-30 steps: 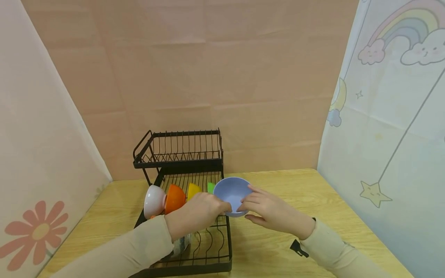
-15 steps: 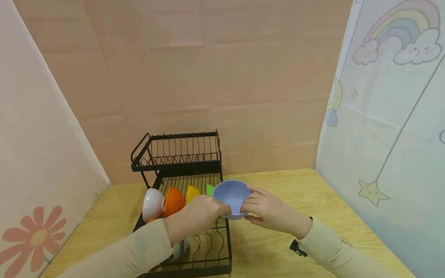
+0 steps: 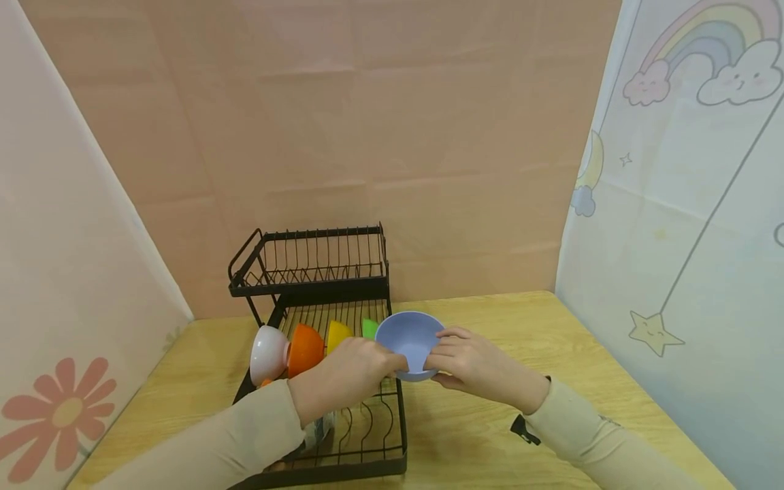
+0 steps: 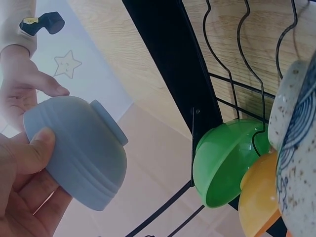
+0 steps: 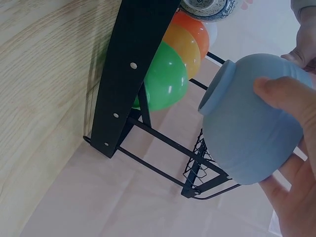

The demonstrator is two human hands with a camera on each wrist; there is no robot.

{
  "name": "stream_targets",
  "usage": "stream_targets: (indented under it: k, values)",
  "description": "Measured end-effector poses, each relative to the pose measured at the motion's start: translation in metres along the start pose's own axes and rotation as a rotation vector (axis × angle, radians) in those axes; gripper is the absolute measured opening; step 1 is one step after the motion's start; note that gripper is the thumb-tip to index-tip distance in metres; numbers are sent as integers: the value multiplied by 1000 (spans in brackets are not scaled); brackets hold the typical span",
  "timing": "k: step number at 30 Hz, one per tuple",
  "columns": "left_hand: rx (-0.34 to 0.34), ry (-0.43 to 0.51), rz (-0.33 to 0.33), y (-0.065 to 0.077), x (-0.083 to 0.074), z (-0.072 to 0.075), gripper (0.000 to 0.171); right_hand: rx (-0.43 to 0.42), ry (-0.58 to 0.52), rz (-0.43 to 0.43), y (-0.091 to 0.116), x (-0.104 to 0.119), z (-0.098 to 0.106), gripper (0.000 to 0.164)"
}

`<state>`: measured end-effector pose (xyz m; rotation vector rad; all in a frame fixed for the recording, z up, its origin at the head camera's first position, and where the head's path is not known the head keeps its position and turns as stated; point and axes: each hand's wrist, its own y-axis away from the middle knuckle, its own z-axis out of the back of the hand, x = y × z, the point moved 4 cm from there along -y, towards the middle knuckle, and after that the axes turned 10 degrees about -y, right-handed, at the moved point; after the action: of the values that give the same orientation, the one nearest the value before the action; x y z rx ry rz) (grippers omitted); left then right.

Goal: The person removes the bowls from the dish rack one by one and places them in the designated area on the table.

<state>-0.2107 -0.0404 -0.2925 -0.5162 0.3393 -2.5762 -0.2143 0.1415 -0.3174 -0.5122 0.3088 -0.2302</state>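
Observation:
Both hands hold a light blue bowl (image 3: 409, 333) above the right edge of the black dish rack (image 3: 401, 435), its hollow facing the head camera. My left hand (image 3: 349, 374) grips the bowl's near left rim; in the left wrist view its thumb lies along the outer wall. On the other side my right hand (image 3: 471, 361) pinches the rim, fingers inside and thumb outside, as the right wrist view of the bowl (image 5: 252, 118) also shows. Beside it in the rack, a green bowl (image 4: 227, 158), a yellow bowl (image 3: 339, 333), an orange bowl (image 3: 305, 348) and a white bowl (image 3: 268, 355) stand on edge.
A speckled bowl with blue patterns (image 4: 301, 148) sits in the rack's near part, mostly hidden by the left arm in the head view. The rack's upper tier (image 3: 312, 272) rises at the back. Wooden table (image 3: 490, 327) extends to the right, with cloth walls around.
The hands keep their hold on the light blue bowl, which stays almost in place. The head view shifts slightly.

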Motion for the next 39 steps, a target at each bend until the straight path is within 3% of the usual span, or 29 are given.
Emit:
stream_targets:
  k: [9, 18, 21, 24, 26, 28, 30, 34, 36, 39]
  values:
    - [1, -13, -11, -3, -1, 1, 13, -12, -11, -6, 2, -1, 2, 30]
    - [182, 59, -64, -8, 2, 7, 17, -11, -30, 4, 2, 1, 6, 30]
    - [147, 115, -62, -9, 6, 14, 18, -19, -19, 7, 1, 1, 7, 30]
    - [49, 148, -29, -9, 13, 25, 18, -23, -10, 2, 2, 1, 9, 31]
    - [-7, 142, 33, -8, 21, 32, 18, -19, -9, -5, 3, 1, 10, 32]
    - [-9, 141, 143, -7, 30, 36, 15, -12, -10, -12, 4, 0, 10, 32]
    - [45, 179, 276, -6, 41, 37, 12, -9, -12, -20, 5, 0, 9, 31]
    - [246, 273, 481, 1, 57, 28, 10, -26, -6, -23, 6, -1, 9, 31]
    - [349, 303, 511, 4, 60, 21, 13, -42, 3, -22, 6, -2, 10, 32]
    - [506, 343, 492, 10, 60, 8, 18, -60, 15, -23, 7, -3, 11, 33]
